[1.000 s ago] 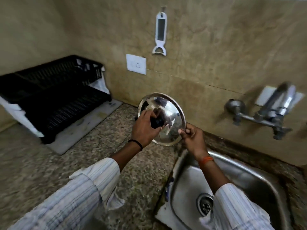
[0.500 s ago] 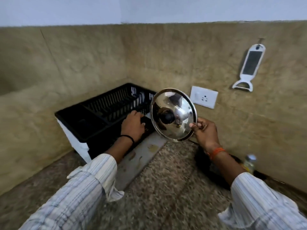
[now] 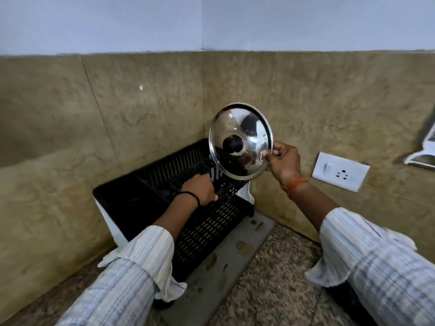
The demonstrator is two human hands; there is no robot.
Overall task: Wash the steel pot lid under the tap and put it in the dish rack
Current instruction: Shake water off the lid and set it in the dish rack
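lid (image 3: 244, 135) now higher, rim pinched by right fingers (image 3: 270, 158).

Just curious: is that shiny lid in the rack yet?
Not yet. The right hand holds the steel lid by its rim, on edge above the black dish rack.

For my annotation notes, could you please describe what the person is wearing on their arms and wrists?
Both arms wear a loose, pale shirt with fine blue-grey stripes, its cuffs pushed up the forearms. The left hand has a thin black band at the wrist; the right hand has an orange thread band. No rings or watch are visible.
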